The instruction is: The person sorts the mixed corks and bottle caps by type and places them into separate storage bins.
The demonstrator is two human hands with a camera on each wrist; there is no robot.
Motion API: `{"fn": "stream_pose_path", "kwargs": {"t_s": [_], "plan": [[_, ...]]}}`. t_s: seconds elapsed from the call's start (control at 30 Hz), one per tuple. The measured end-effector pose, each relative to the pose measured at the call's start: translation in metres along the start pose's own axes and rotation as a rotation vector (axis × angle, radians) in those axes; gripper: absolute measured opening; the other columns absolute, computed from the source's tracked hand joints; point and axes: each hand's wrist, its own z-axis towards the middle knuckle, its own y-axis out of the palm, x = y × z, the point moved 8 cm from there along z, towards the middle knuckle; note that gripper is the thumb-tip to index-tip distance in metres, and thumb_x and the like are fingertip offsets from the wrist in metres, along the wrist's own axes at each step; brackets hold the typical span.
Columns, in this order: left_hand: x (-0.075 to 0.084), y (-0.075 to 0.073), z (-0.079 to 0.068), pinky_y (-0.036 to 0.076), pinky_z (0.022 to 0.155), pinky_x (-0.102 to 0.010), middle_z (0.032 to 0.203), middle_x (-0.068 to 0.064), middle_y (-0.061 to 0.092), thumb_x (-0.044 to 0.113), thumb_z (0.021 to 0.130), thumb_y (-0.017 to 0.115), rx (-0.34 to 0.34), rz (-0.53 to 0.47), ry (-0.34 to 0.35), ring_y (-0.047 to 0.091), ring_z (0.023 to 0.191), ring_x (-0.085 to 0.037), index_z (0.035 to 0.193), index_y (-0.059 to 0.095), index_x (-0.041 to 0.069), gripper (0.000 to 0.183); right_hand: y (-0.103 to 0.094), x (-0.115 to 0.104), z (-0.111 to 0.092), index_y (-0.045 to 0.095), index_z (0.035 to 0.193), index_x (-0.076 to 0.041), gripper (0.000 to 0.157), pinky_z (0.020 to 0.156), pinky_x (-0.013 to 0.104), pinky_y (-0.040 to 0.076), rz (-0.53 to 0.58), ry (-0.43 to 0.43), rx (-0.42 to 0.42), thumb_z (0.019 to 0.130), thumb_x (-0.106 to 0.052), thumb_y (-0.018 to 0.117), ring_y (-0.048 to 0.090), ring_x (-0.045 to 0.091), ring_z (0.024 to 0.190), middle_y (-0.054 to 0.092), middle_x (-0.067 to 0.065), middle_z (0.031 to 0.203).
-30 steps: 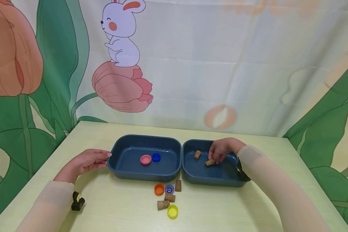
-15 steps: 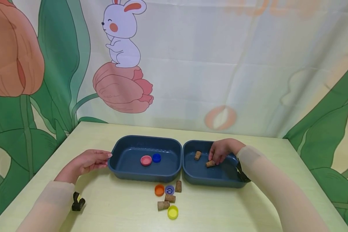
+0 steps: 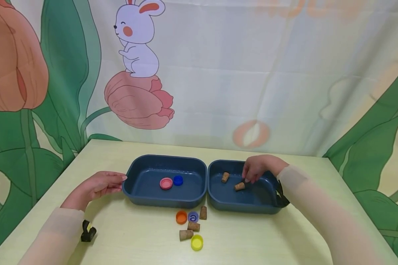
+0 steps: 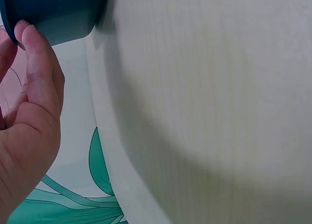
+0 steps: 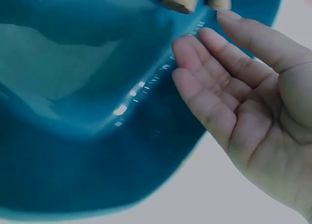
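Two dark blue trays stand side by side. My left hand (image 3: pixel 103 185) holds the left tray (image 3: pixel 166 202) at its left end, thumb at the rim and fingers against the outer wall; in the left wrist view the fingertips (image 4: pixel 30 35) meet that wall. Inside lie a pink bottle cap (image 3: pixel 166 183) and a blue cap (image 3: pixel 178 180). Over the right tray (image 3: pixel 245 208) is my right hand (image 3: pixel 257 168), its fingers loosely bent and holding nothing in the right wrist view. Just left of its fingertips lies a cork (image 3: pixel 240 186); another cork (image 3: pixel 225 177) lies farther left.
In front of the trays on the table (image 3: pixel 132 235) lie an orange cap (image 3: pixel 181 217), a purple cap (image 3: pixel 193 216), a yellow cap (image 3: pixel 196 242) and three corks, one standing near the right tray (image 3: pixel 203 212). A printed curtain (image 3: pixel 205 73) hangs behind the table.
My right hand has let go of the cork in the right tray and moved slightly up and to the right. My left hand stays at the left tray's end.
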Motion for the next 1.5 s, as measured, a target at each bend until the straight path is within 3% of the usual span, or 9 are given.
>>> {"fn": "stream_pose_path", "kwargs": {"t_s": [0.43,0.67,1.0,1.5], "plan": [[0.002,0.002,-0.002,0.063,0.076,-0.019,0.082,0.008,0.074,0.017,0.104,0.06,0.013,0.031,-0.01,0.071,0.074,-0.004,0.111,0.07,0.006,0.017,-0.043,-0.009,-0.072,0.064,0.125,0.009,0.034,0.084,0.035,0.06,-0.014,-0.195,0.291,0.101,-0.015,0.06,0.069,0.017,0.088,0.074,0.019,0.105],[0.002,-0.001,-0.001,0.063,0.076,-0.019,0.083,0.007,0.074,0.018,0.104,0.06,0.015,0.029,-0.008,0.071,0.075,-0.005,0.116,0.069,0.003,0.021,-0.046,-0.009,-0.112,0.067,0.122,0.007,0.032,0.079,0.032,0.056,0.044,-0.227,0.455,0.101,-0.017,0.063,0.069,0.017,0.088,0.076,0.012,0.1],[0.001,0.001,0.0,0.063,0.076,-0.02,0.082,0.007,0.074,0.016,0.104,0.06,0.002,0.015,0.011,0.071,0.074,-0.004,0.106,0.072,0.011,0.014,-0.015,-0.007,-0.14,0.069,0.118,0.0,0.025,0.081,0.029,0.057,0.233,-0.224,0.618,0.101,-0.018,0.064,0.066,0.013,0.089,0.075,0.008,0.099],[-0.001,0.001,0.001,0.063,0.074,-0.018,0.082,0.007,0.075,0.016,0.105,0.059,-0.009,-0.012,0.006,0.072,0.073,-0.004,0.101,0.073,0.015,0.014,0.039,-0.048,-0.147,0.071,0.113,-0.004,0.019,0.078,0.022,0.059,0.374,-0.333,0.621,0.101,-0.017,0.066,0.068,0.006,0.087,0.074,0.007,0.102]]}}
